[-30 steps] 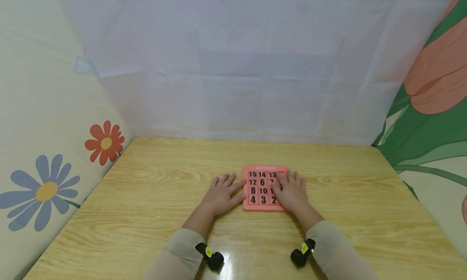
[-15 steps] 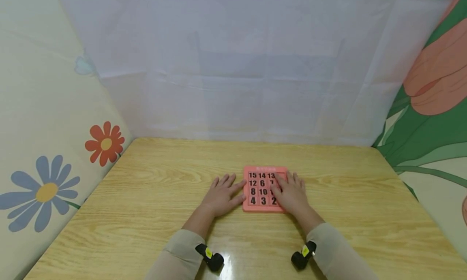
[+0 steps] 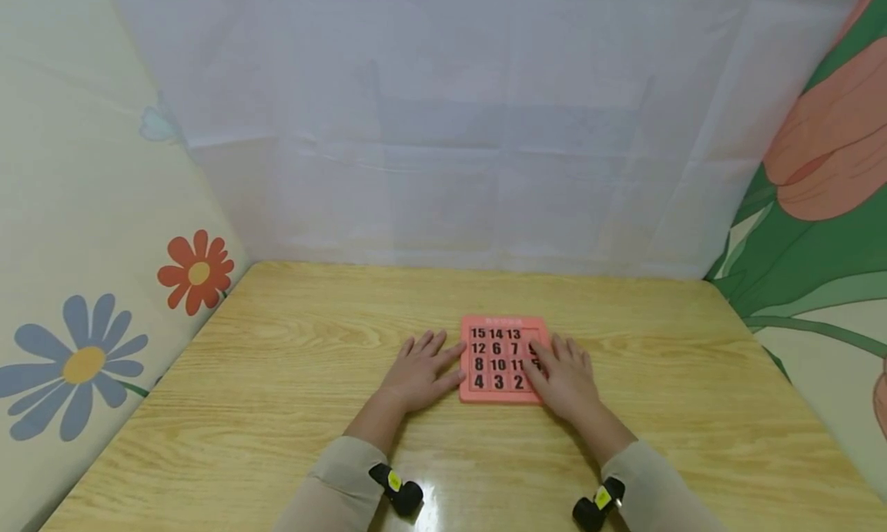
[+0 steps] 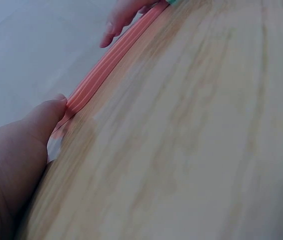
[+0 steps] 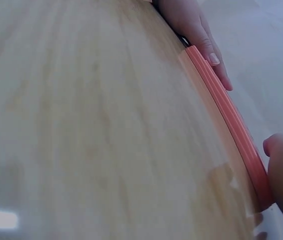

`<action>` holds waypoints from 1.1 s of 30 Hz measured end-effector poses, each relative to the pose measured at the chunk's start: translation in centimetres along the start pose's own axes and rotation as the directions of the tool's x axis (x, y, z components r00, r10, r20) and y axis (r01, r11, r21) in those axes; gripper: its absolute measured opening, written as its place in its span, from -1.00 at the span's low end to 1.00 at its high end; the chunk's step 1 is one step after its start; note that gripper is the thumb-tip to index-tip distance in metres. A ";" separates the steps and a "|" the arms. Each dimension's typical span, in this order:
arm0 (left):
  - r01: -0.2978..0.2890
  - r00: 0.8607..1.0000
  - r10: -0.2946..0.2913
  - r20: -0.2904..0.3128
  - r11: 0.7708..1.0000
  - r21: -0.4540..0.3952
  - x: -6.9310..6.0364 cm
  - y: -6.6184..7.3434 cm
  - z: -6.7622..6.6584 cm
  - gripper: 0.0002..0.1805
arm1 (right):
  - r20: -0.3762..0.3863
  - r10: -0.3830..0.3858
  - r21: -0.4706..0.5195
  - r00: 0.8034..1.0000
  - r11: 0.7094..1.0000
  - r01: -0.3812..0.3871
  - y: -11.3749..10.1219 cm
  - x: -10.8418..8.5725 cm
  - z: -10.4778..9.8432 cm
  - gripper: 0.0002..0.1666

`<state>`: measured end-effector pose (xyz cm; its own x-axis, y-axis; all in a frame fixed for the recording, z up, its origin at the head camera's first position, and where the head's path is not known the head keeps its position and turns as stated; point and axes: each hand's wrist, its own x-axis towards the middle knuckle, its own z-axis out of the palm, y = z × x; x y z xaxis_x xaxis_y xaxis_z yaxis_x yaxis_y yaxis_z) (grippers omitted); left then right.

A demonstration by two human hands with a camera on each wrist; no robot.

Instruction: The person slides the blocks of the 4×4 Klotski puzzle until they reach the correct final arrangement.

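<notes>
A pink sliding number board lies flat on the table, its black-numbered tiles facing up and an open slot at its top right. My left hand rests spread on the wood, thumb and index fingertips touching the board's left edge; the left wrist view shows the thumb against the pink rim. Over the board's right edge lies my right hand, its thumb and index finger on the right-column tiles and the other fingers stretched out beyond the edge. Part of that column is hidden beneath it.
The wooden table meets a white cloth backdrop behind. A flower-patterned panel stands along the left side and a tulip-patterned one along the right. Small black cameras are strapped to both sleeves.
My right hand has moved right and slightly down, uncovering the 7 and 11 tiles, part of the right column and the open slot. My left hand stays in place.
</notes>
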<state>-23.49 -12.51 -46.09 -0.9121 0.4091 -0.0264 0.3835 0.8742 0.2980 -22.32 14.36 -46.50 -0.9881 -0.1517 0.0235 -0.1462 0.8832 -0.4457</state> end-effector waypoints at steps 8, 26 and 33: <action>0.000 1.000 0.001 -0.007 1.000 0.009 0.0 -0.2 0.1 -0.34 | 0.007 -0.031 -0.012 0.999 0.999 0.032 0.4 -1.3 -0.1 -0.32; 0.006 1.000 -0.006 -0.002 1.000 0.023 0.1 -0.2 0.3 -0.33 | -0.001 -0.031 -0.024 1.000 0.999 0.031 0.6 -1.2 0.0 -0.34; 0.005 1.000 -0.005 -0.003 1.000 0.024 0.2 -0.2 0.3 -0.33 | -0.013 -0.016 -0.026 1.000 1.000 0.016 0.4 -1.1 -0.1 -0.35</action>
<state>-23.70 -12.54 -46.47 -0.9143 0.4043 -0.0248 0.3827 0.8822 0.2744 -21.27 14.94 -46.59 -0.9862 -0.1601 0.0420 -0.1628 0.8920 -0.4217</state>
